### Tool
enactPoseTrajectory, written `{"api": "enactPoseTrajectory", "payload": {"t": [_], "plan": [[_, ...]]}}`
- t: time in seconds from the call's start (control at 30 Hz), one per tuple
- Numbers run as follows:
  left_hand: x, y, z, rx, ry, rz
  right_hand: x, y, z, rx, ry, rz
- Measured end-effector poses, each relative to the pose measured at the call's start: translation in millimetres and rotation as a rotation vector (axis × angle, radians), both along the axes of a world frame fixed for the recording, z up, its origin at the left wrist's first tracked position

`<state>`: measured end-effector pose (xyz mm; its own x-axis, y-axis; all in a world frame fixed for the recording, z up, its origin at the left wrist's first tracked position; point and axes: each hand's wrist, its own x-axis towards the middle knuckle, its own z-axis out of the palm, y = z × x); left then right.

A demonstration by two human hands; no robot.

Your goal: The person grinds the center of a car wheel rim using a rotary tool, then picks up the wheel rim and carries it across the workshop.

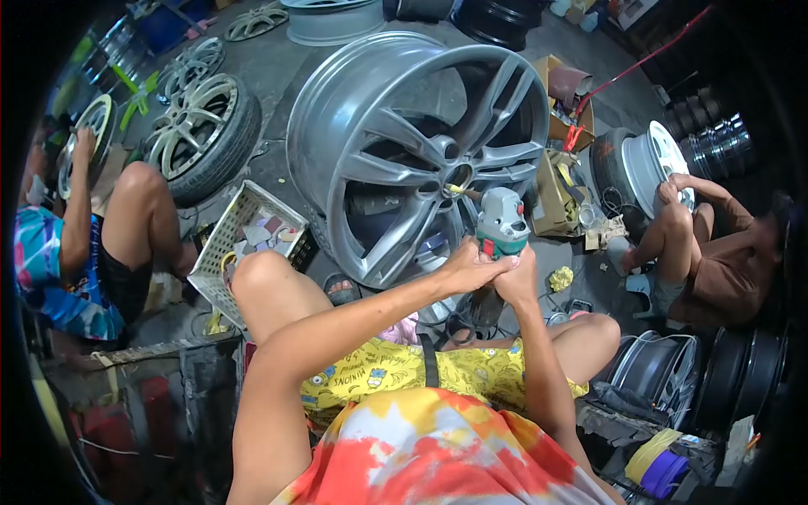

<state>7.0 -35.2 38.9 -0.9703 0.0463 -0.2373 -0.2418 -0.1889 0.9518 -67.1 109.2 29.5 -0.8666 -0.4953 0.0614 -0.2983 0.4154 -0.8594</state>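
A large silver alloy wheel rim (404, 164) stands tilted in front of me, its spoked face toward me. Both my hands are wrapped round a grey and green power drill (502, 220). My right hand (517, 276) closes on its grip from the right. From the left, my left hand (473, 268) grips the same handle, its thumb lying across toward the right hand. The drill's yellowish tip (455, 189) is at the hub in the middle of the rim; whether it touches the metal I cannot tell.
A plastic crate (220, 268) with sanding scraps stands to the left. Cardboard boxes (555, 198) stand right of the rim. One person (80, 252) sits left, another (715, 244) right, each handling a wheel. A tyred wheel (202, 139) lies at the left; a yellow crumpled piece (560, 279) lies on the floor.
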Motion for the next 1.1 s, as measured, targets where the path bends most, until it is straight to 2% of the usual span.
{"api": "enactPoseTrajectory", "payload": {"t": [0.03,0.1,0.13,0.17,0.3,0.37,0.5,0.67,0.8,0.9,1.1], "plan": [[-3,-1,-6,-0.001,-0.003,-0.009,-2,2,-5,-0.033,-0.138,0.004],[-10,-4,-13,-0.051,-0.097,-0.09,-1,0,-2,-0.016,-0.097,-0.011],[-8,2,-16,0.058,-0.009,0.026,3,-7,13,-0.003,0.026,-0.02],[-9,-1,-20,0.058,-0.008,0.028,6,-11,22,0.009,0.148,-0.03],[-14,-5,-19,0.139,0.021,-0.036,3,-14,29,0.027,0.17,-0.076],[-8,1,-20,0.204,0.049,0.063,3,-14,31,0.049,0.149,0.001],[-5,-3,-4,0.218,0.024,0.027,3,-19,50,0.079,0.058,0.009],[-22,-18,-19,0.257,0.048,-0.053,-2,-32,61,0.139,0.186,-0.024],[-5,-9,4,0.324,0.047,0.075,0,-32,67,0.177,0.167,0.048],[-3,-11,10,0.246,-0.012,0.105,-6,-31,63,0.21,0.125,0.031],[-18,-22,-7,0.301,0.046,-0.039,5,-37,72,0.139,0.222,-0.004]]}}
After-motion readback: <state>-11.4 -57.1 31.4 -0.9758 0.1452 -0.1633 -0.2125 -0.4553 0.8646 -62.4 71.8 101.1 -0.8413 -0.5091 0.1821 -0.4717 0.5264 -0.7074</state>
